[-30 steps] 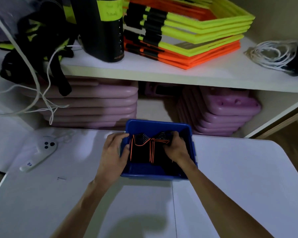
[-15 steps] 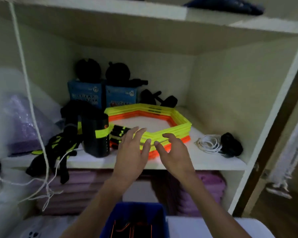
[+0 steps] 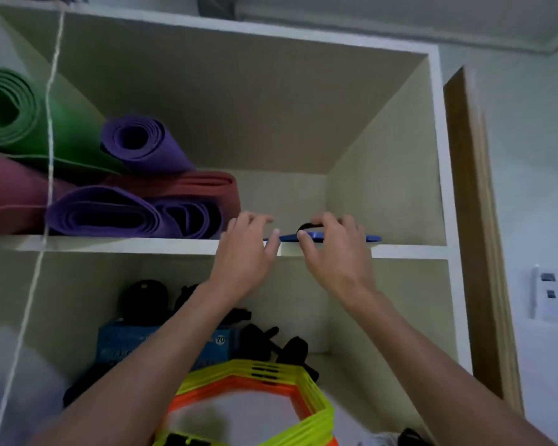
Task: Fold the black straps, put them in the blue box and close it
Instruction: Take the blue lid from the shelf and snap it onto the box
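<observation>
A flat blue lid (image 3: pixel 373 238) with a black handle (image 3: pixel 307 225) lies at the front edge of the upper shelf (image 3: pixel 126 245). My right hand (image 3: pixel 334 252) reaches up to it; its fingers curl over the lid's top and the thumb presses the lid's front edge. My left hand (image 3: pixel 244 252) is raised beside it at the lid's left end, fingers loosely spread, thumb near the shelf edge, holding nothing that I can see. The blue box and the black straps are out of view below.
Rolled mats, green (image 3: pixel 10 107), purple (image 3: pixel 142 143) and dark red (image 3: pixel 200 188), fill the upper shelf's left side. A white cord (image 3: pixel 49 130) hangs down at the left. Below lie yellow and orange hexagon rings (image 3: pixel 255 391), blue cartons (image 3: pixel 116 346) and black gear (image 3: pixel 144 296).
My view has swung up from the box on the table to the upper shelf. Both hands left the box, rose past the middle shelf and now reach the blue lid.
</observation>
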